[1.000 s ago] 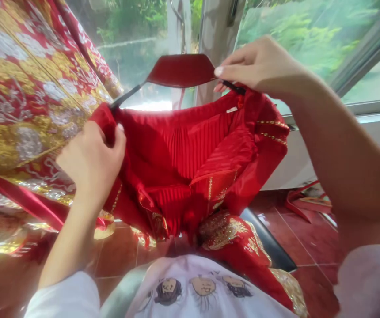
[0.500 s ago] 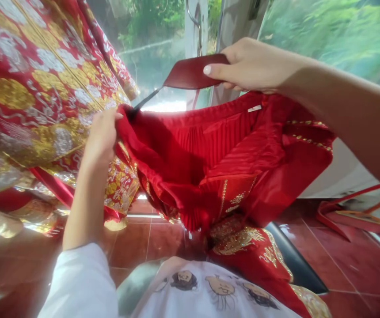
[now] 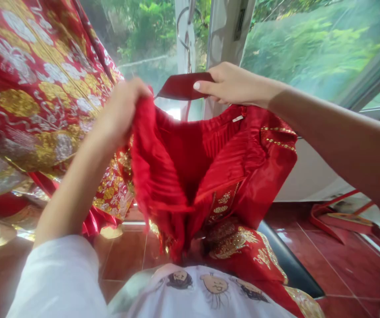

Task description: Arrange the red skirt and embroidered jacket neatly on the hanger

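My right hand is closed around a dark red clothes hanger, thumb on its near face. A metal hook rises behind the hanger. Below it hangs a red skirt with a gathered waistband, gold trim and a small white label. My left hand grips the left side of the waistband, near the hanger's left end; its fingers are partly hidden and slightly blurred. The waist opening faces up towards me. Whether the right side of the skirt is fastened to the hanger, I cannot tell.
Red garments with gold and silver embroidery hang at the left. Another embroidered red cloth lies over a black seat by my lap. A red strapped item rests on the tiled floor at the right. Glass windows stand behind.
My left hand has risen and moved right, lifting the waistband's left side closer to the hanger. The right hand and hanger have shifted slightly left and down in view. The skirt's opening has narrowed.
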`<state>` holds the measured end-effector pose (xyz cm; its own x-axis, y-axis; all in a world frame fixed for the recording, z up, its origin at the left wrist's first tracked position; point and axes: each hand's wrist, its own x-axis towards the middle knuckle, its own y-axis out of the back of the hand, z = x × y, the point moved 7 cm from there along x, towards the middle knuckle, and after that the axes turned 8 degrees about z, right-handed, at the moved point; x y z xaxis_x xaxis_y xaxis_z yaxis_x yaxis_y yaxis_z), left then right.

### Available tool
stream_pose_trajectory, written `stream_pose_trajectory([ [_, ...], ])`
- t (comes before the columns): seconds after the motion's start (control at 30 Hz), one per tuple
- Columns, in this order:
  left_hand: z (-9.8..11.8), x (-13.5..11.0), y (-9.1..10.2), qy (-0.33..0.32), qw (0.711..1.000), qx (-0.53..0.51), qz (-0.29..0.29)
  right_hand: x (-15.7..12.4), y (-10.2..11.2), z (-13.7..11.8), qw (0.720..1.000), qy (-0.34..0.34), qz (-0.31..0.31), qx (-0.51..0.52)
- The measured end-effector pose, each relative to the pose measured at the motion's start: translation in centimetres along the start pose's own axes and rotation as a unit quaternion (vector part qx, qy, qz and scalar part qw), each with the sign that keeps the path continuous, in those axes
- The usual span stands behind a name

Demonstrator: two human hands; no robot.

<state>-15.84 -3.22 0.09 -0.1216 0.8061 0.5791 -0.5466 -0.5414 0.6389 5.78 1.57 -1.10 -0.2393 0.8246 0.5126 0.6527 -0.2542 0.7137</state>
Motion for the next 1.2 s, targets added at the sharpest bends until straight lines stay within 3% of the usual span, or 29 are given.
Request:
stream_pose_trajectory([
  [0.07, 1.0, -3.3, -3.5, -0.041, 0.984, -0.061, -0.165, -0.2, -0.1, -0.2, 1.0, 0.002, 0.005, -0.009],
  [0.1, 0.9, -4.4, -4.4, -0.061, 0.975, -0.045, -0.208, -0.2, -0.1, -0.2, 1.0, 0.003, 0.011, -0.017],
  [0.13, 0.6, -4.8, -4.6, -0.081, 0.973, -0.014, -0.215, -0.1, -0.1, -0.2, 1.0, 0.003, 0.019, -0.021],
  [0.17, 0.4, -4.7, -4.3, -0.102, 0.977, 0.019, -0.188, -0.1, -0.2, -0.2, 1.0, 0.002, 0.021, -0.018],
  [0.23, 0.9, -3.5, -2.1, -0.153, 0.984, 0.073, -0.055, 0.0, -0.1, -0.1, 1.0, 0.007, 0.027, -0.013],
  [0.3, 2.6, -2.4, -0.2, -0.209, 0.969, 0.116, 0.058, -0.4, 0.8, -0.3, 0.996, 0.036, 0.066, -0.039],
  [0.33, 3.8, -2.0, 0.0, -0.238, 0.959, 0.13, 0.08, -0.8, 1.5, -0.4, 0.991, 0.045, 0.101, -0.069],
  [0.43, 8.3, -0.8, -1.6, -0.336, 0.933, 0.114, 0.061, -3.7, 3.6, 0.0, 0.956, -0.015, 0.212, -0.202],
  [0.5, 11.4, -0.3, -3.8, -0.406, 0.909, 0.082, 0.041, -6.2, 4.1, 0.7, 0.925, -0.093, 0.229, -0.289],
  [0.57, 13.6, 0.3, -6.5, -0.454, 0.887, 0.082, 0.011, -8.2, 3.8, 1.6, 0.901, -0.143, 0.206, -0.355],
  [0.67, 14.4, 1.7, -10.5, -0.43, 0.892, 0.129, -0.052, -9.1, 3.3, 3.1, 0.895, -0.153, 0.156, -0.388],
  [0.73, 14.0, 2.3, -11.8, -0.39, 0.906, 0.149, -0.071, -8.5, 3.5, 4.0, 0.911, -0.124, 0.131, -0.37],
  [0.8, 13.9, 2.3, -12.1, -0.38, 0.908, 0.161, -0.068, -7.7, 4.0, 5.0, 0.939, -0.098, 0.107, -0.311],
  [0.9, 14.2, 1.9, -11.9, -0.4, 0.894, 0.193, -0.063, -6.8, 5.5, 6.2, 0.974, -0.112, 0.123, -0.157],
  [1.03, 14.7, 1.6, -12.0, -0.422, 0.869, 0.256, -0.043, -6.2, 7.2, 6.1, 0.971, -0.149, 0.188, -0.013],
  [1.1, 14.8, 1.6, -12.0, -0.428, 0.865, 0.258, -0.031, -6.0, 7.9, 4.8, 0.962, -0.142, 0.232, -0.023],
  [1.2, 14.6, 1.9, -11.9, -0.399, 0.894, 0.2, -0.041, -6.1, 7.6, 2.3, 0.945, -0.129, 0.265, -0.141],
])
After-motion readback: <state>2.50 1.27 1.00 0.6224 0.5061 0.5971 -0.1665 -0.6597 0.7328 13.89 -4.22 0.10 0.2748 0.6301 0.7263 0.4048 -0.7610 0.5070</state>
